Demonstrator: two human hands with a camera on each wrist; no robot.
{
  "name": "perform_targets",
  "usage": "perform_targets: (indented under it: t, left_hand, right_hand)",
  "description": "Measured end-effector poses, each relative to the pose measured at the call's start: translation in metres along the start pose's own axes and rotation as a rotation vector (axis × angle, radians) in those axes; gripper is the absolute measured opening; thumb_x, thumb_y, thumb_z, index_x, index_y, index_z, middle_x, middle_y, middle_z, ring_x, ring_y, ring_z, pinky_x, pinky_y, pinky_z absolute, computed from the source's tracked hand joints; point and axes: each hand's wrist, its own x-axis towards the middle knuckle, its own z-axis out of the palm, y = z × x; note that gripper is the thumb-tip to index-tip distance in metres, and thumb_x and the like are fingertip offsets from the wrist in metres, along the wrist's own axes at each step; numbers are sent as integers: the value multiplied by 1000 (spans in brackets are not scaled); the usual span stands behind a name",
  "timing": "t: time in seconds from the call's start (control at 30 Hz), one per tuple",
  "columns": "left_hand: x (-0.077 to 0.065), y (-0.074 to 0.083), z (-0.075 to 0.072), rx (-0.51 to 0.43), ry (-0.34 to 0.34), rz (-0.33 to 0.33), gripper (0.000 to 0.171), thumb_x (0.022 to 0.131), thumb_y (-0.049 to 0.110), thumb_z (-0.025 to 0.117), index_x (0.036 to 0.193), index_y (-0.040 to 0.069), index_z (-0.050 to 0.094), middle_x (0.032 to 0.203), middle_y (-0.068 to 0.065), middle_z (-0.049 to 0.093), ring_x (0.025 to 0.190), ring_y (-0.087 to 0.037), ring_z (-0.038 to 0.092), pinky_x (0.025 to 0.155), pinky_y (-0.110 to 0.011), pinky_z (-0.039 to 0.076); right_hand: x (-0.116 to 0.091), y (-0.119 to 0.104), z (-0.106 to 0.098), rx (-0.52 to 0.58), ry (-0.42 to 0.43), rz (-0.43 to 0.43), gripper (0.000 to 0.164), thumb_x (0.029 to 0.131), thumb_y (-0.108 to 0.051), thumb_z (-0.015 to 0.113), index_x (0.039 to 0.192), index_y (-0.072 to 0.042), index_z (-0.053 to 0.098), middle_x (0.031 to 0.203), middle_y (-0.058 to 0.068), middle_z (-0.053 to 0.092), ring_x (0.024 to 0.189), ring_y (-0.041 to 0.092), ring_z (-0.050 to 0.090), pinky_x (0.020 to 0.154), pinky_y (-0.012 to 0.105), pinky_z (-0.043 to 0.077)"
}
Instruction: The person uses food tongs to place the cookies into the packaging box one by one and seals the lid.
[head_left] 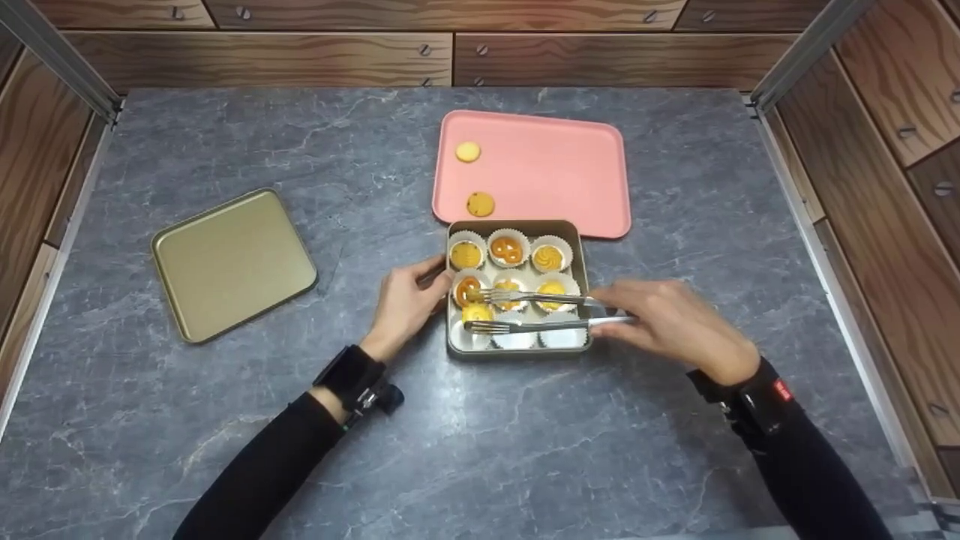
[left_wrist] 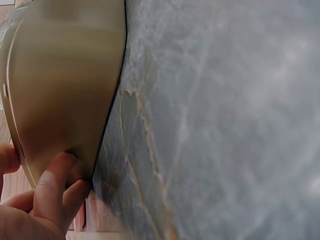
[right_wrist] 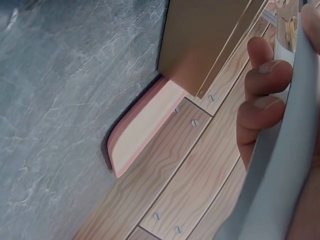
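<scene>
My right hand holds metal tongs with fork-like ends; their grey handle crosses the right wrist view. A yellow cookie sits between the tong tips, over the left side of a gold tin. My left hand holds the tin at its left wall, thumb by the rim and fingers against the outside. Paper cups inside the tin hold cookies, among them a pretzel-shaped one and a swirled one. White paper cups in the front row lie partly behind the tongs.
Behind the tin lies a pink tray bearing a pale round cookie and a browner one. The tin's gold lid rests on the marbled grey table at left. Wood-patterned panels border the table.
</scene>
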Motion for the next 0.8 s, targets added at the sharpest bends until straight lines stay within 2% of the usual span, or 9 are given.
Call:
perform_targets:
  t: [0.13,0.33,0.47,0.67,0.8]
  left_hand:
    - [1,1,0,-2,-8,0,46,98,21,70,139,2,62,135,-18,66,105,-22,73,79,-26,63]
    - [0,1,-1,-14,-17,-14,46,98,21,70,140,3,61,136,-17,65,110,-24,72,82,-28,63]
    - [0,1,-1,-22,-18,-18,47,98,20,70,141,3,61,138,-17,64,119,-23,68,93,-27,60]
    - [0,1,-1,-29,-26,-31,47,99,21,69,141,2,60,139,-18,63,119,-23,68,95,-28,59]
    - [1,0,0,-2,-11,-4,45,99,22,69,139,2,63,136,-16,65,120,-23,68,101,-30,56]
  right_hand:
    - [3,-3,0,-8,-31,-4,46,92,-40,77,127,-10,73,99,2,73,76,9,67,66,30,61]
    - [8,-5,0,-35,-52,-26,44,93,-41,77,124,-10,73,100,2,74,75,10,67,64,30,60]
    - [12,-5,1,-46,-54,-39,43,93,-44,75,122,-12,74,98,-1,72,72,7,64,61,29,58]
    - [16,-5,2,-49,-67,-57,42,93,-45,75,121,-14,75,95,-3,71,69,4,59,59,28,56]
    - [17,-5,3,-55,-70,-74,42,93,-45,75,120,-14,75,94,-4,70,68,4,57,57,28,55]
